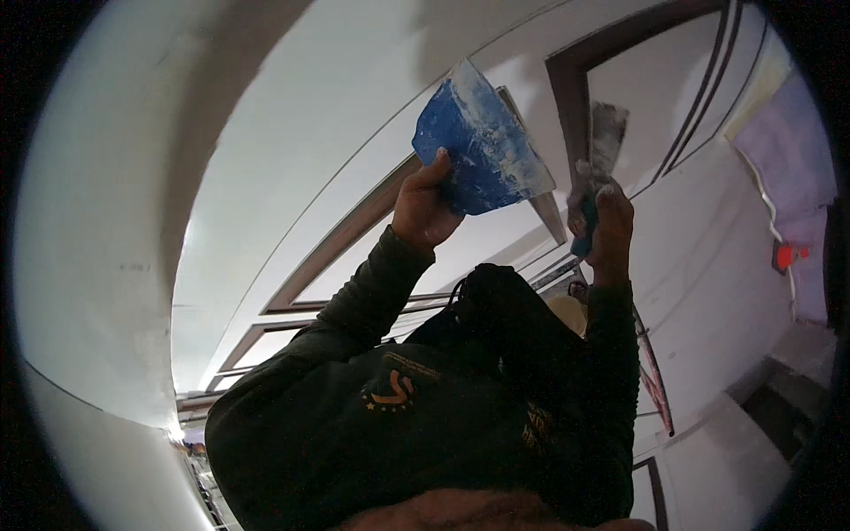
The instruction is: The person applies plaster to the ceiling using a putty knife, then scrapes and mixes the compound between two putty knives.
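My left hand point(426, 203) is raised and closed round the lower left edge of a wide blue spreader point(482, 142), its thumb lying on the near face. White filler is smeared over the spreader's face, thickest along its right side. To the right, my right hand point(613, 228) is wrapped round the green handle of a putty knife point(608, 137), whose blade points up and is coated with grey-white residue. The two tools are apart. Behind the spreader, part of another flat edge shows, but I cannot tell what it belongs to.
A white wall with brown-framed panels point(569, 84) rises close behind both tools. A purple sheet point(784, 159) hangs at the far right, with a red object point(788, 256) beside it. Lower right, a thin reddish pole point(653, 380) stands near my right arm.
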